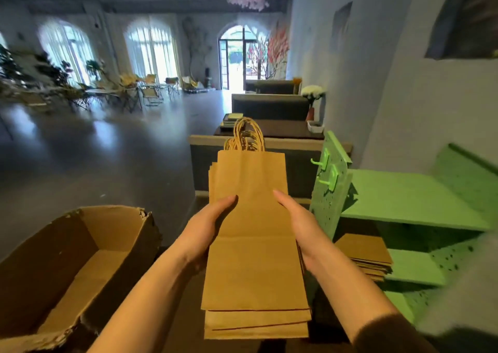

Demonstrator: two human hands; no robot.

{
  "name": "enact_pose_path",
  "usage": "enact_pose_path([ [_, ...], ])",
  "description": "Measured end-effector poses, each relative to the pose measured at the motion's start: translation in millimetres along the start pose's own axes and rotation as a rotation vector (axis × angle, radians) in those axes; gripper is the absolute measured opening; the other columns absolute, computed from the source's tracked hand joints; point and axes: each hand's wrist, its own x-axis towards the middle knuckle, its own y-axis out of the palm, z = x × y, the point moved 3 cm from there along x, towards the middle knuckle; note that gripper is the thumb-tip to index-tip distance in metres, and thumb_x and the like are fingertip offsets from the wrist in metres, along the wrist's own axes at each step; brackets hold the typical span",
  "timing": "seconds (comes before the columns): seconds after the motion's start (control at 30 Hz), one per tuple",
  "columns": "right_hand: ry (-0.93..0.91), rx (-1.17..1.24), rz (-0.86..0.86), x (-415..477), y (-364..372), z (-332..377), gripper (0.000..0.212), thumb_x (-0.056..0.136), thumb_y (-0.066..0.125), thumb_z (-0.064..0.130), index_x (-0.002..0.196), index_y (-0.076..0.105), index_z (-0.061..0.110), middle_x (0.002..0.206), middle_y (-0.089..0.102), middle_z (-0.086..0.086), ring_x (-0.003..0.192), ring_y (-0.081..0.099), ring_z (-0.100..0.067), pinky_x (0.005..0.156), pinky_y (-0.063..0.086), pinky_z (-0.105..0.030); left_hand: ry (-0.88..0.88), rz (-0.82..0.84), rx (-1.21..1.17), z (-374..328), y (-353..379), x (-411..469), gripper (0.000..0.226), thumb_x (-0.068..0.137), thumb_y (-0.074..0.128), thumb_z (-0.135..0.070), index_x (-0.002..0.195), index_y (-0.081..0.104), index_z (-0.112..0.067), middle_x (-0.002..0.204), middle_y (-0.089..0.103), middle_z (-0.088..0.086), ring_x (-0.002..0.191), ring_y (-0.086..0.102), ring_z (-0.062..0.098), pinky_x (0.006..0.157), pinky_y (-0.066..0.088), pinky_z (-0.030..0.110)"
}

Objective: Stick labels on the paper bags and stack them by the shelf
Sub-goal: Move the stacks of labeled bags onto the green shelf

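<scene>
A stack of flat brown paper bags (253, 245) with twisted paper handles is held out in front of me, handles pointing away. My left hand (204, 228) grips the stack's left edge, thumb on top. My right hand (299, 226) grips the right edge the same way. The top bag's face is plain; no label shows on it. A second pile of flat brown bags (365, 253) lies on the lower level of the green shelf (404, 199) to the right.
An open, torn cardboard box (67, 266) stands at the lower left. A green pegboard panel with hooks (330, 180) forms the shelf's near side. Dark benches and tables (269, 104) line the right wall ahead. A wide grey floor stretches left.
</scene>
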Motion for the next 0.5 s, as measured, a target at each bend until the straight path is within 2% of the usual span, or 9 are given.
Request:
enact_pose_path([
  [0.07, -0.049, 0.02, 0.02, -17, -4, 28, 0.049, 0.089, 0.059, 0.062, 0.124, 0.067, 0.029, 0.11, 0.075, -0.002, 0.102, 0.072, -0.023, 0.098, 0.052, -0.047, 0.005, 0.045, 0.015, -23, 16, 6, 0.019, 0.095, 0.064, -0.03, 0.102, 0.072, -0.015, 0.085, 0.08, 0.001, 0.071, 0.077, 0.016, 0.074, 0.05, 0.036],
  [0.1, -0.071, 0.035, 0.02, -26, -8, 43, 0.041, 0.094, 0.055, 0.057, 0.12, 0.07, 0.029, 0.109, 0.076, -0.002, 0.101, 0.073, -0.024, 0.097, 0.053, -0.046, -0.003, 0.061, 0.029, -35, 24, 9, 0.018, 0.096, 0.063, -0.03, 0.103, 0.071, -0.015, 0.084, 0.08, 0.003, 0.07, 0.077, 0.018, 0.074, 0.05, 0.038],
  [0.23, -0.133, 0.024, -0.086, -42, -27, 97, 0.038, 0.093, 0.058, 0.055, 0.115, 0.073, 0.029, 0.109, 0.076, -0.003, 0.104, 0.071, -0.027, 0.1, 0.051, -0.049, 0.067, 0.122, 0.097, -85, 67, 23, 0.022, 0.099, 0.058, -0.028, 0.115, 0.066, -0.016, 0.087, 0.079, 0.006, 0.072, 0.077, 0.02, 0.076, 0.049, 0.04],
  [0.3, -0.164, 0.05, -0.123, -45, -40, 119, 0.043, 0.087, 0.064, 0.057, 0.117, 0.074, 0.027, 0.115, 0.074, -0.005, 0.11, 0.069, -0.03, 0.105, 0.047, -0.053, 0.087, 0.2, 0.193, -105, 94, 24, 0.021, 0.104, 0.049, -0.018, 0.116, 0.066, -0.011, 0.102, 0.077, 0.013, 0.097, 0.075, 0.025, 0.08, 0.048, 0.04],
  [0.33, -0.182, 0.061, -0.14, -48, -48, 129, 0.045, 0.086, 0.064, 0.057, 0.117, 0.074, 0.026, 0.118, 0.073, -0.006, 0.111, 0.068, -0.03, 0.106, 0.046, -0.053, 0.116, 0.24, 0.233, -115, 107, 26, 0.023, 0.107, 0.044, -0.014, 0.117, 0.064, -0.008, 0.102, 0.077, 0.014, 0.11, 0.07, 0.029, 0.08, 0.048, 0.038],
  [0.37, -0.194, 0.069, -0.159, -52, -56, 139, 0.044, 0.088, 0.063, 0.055, 0.118, 0.074, 0.024, 0.118, 0.072, -0.007, 0.111, 0.068, -0.03, 0.106, 0.046, -0.052, 0.148, 0.27, 0.229, -122, 118, 28, 0.021, 0.107, 0.043, -0.013, 0.113, 0.063, -0.008, 0.091, 0.078, 0.01, 0.108, 0.068, 0.031, 0.074, 0.049, 0.035],
  [0.4, -0.205, 0.077, -0.178, -56, -65, 148, 0.042, 0.091, 0.061, 0.053, 0.117, 0.074, 0.022, 0.116, 0.073, -0.007, 0.107, 0.069, -0.029, 0.103, 0.049, -0.049, 0.149, 0.25, 0.206, -130, 134, 35, 0.017, 0.106, 0.045, -0.013, 0.104, 0.061, -0.01, 0.082, 0.075, 0.008, 0.093, 0.068, 0.026, 0.065, 0.048, 0.031],
  [0.43, -0.216, 0.085, -0.194, -62, -75, 157, 0.039, 0.094, 0.058, 0.049, 0.114, 0.075, 0.02, 0.111, 0.075, -0.007, 0.098, 0.071, -0.026, 0.097, 0.054, -0.044, 0.151, 0.207, 0.208, -136, 147, 38, 0.017, 0.106, 0.046, -0.014, 0.094, 0.059, -0.012, 0.085, 0.07, 0.007, 0.079, 0.064, 0.02, 0.058, 0.047, 0.027],
  [0.5, -0.227, 0.101, -0.215, -71, -96, 173, 0.033, 0.099, 0.053, 0.043, 0.103, 0.074, 0.018, 0.093, 0.077, -0.005, 0.075, 0.074, -0.02, 0.073, 0.061, -0.032, 0.118, 0.225, 0.166, -140, 170, 33, 0.022, 0.105, 0.048, -0.017, 0.086, 0.056, -0.012, 0.098, 0.064, 0.012, 0.071, 0.059, 0.016, 0.053, 0.049, 0.021],
])
